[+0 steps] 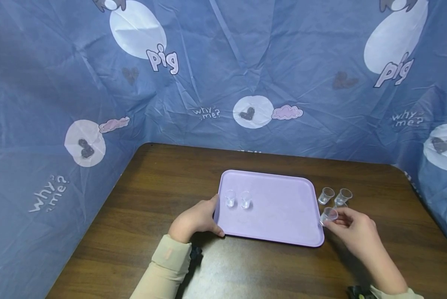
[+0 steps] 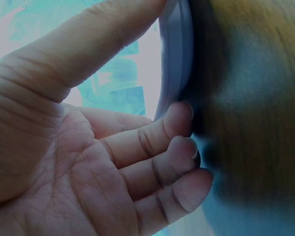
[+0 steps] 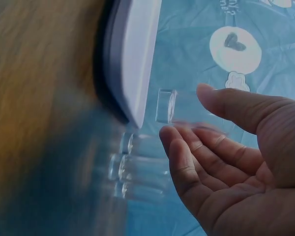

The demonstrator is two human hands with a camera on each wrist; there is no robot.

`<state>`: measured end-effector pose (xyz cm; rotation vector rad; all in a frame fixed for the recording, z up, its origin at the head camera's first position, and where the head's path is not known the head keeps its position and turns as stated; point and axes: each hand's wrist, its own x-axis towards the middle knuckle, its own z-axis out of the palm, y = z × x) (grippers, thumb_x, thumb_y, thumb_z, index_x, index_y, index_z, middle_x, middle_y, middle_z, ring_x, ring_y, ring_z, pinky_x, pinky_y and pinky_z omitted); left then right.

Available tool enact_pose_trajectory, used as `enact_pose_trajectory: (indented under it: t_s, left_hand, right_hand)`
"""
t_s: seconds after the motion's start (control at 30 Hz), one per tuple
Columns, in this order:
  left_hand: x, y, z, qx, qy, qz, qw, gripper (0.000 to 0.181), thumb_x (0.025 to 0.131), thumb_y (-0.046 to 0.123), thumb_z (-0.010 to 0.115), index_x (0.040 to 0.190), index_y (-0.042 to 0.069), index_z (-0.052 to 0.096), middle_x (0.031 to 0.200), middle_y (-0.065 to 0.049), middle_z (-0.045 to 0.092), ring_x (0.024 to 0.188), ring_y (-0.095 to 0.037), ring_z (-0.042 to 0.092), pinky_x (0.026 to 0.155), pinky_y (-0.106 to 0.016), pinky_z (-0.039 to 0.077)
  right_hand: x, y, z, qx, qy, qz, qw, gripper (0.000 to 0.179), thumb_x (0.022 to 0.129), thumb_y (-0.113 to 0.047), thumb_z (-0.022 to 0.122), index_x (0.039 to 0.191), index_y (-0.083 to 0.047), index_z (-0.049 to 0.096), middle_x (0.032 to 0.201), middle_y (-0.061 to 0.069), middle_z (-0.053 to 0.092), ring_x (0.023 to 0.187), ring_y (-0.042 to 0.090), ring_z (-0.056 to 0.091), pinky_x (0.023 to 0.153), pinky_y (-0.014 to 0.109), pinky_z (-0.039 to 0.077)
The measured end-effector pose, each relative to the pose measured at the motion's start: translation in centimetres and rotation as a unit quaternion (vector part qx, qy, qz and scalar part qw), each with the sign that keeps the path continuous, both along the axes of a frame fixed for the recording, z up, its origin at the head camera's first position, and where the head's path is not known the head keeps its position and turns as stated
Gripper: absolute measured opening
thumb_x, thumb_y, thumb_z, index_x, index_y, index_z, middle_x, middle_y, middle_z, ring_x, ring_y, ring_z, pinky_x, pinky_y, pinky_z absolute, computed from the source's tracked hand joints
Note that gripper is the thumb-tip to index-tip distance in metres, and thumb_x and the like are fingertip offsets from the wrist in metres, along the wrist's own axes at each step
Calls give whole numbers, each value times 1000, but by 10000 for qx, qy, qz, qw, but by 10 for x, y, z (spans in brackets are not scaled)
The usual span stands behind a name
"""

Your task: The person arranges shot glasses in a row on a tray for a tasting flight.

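A small clear shot glass point(image 1: 328, 214) is pinched between thumb and fingers of my right hand point(image 1: 359, 232), just above the lavender tray's right edge. In the right wrist view, the held glass point(image 3: 168, 105) has its thick base pointing away from the palm. My left hand point(image 1: 197, 218) grips the near left corner of the tray point(image 1: 279, 211), with thumb point(image 2: 103, 37) and fingers spread along its rim. Two clear shot glasses, one point(image 1: 230, 199) beside the other point(image 1: 245, 200), stand upright on the tray's left part.
Right of the tray, three more shot glasses stand close together on the wooden table point(image 1: 152, 178): one at left point(image 1: 326, 196), one at right point(image 1: 344, 195), and one partly hidden point(image 1: 340, 204) behind the right hand. A blue printed cloth point(image 1: 208, 83) hangs behind the table.
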<state>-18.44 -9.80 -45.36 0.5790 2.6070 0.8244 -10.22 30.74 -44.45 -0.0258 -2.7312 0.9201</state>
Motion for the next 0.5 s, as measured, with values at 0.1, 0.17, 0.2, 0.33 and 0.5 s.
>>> enact_pose_trajectory:
  t_s: [0.1,0.17,0.2,0.33,0.5]
  left_hand:
    - [0,0,0,36,33,-19,10000,115,62,21,100,150,-10,34,130,-27,59,116,-32,59,99,-46,46]
    - [0,0,0,51,59,-37,10000,114,61,21,101,150,-9,35,129,-26,61,115,-32,59,98,-45,46]
    - [0,0,0,59,67,-42,10000,114,61,21,101,150,-8,36,128,-26,61,114,-32,59,97,-45,46]
    - [0,-1,0,89,67,-56,9999,112,61,21,101,149,-8,37,127,-26,61,113,-32,60,97,-46,46]
    - [0,-1,0,85,48,-43,9999,111,62,21,100,149,-7,37,127,-25,62,113,-31,59,97,-46,46]
  right_hand:
    - [-3,-7,3,-123,-49,66,9999,33,78,-14,89,102,3,74,85,7,74,72,13,68,60,19,51]
    - [-5,-12,5,-178,-44,126,9998,33,78,-13,90,102,3,74,85,7,74,73,14,69,60,19,51]
    - [-6,-14,6,-226,-51,163,9996,33,78,-12,89,103,3,74,85,8,74,73,14,69,60,19,51]
    - [-11,-24,8,-344,-112,255,9990,32,79,-10,89,103,4,73,86,8,73,74,16,69,61,19,52]
    - [-18,-35,8,-426,-236,363,9982,31,79,-9,88,103,4,73,86,8,73,75,19,70,63,21,54]
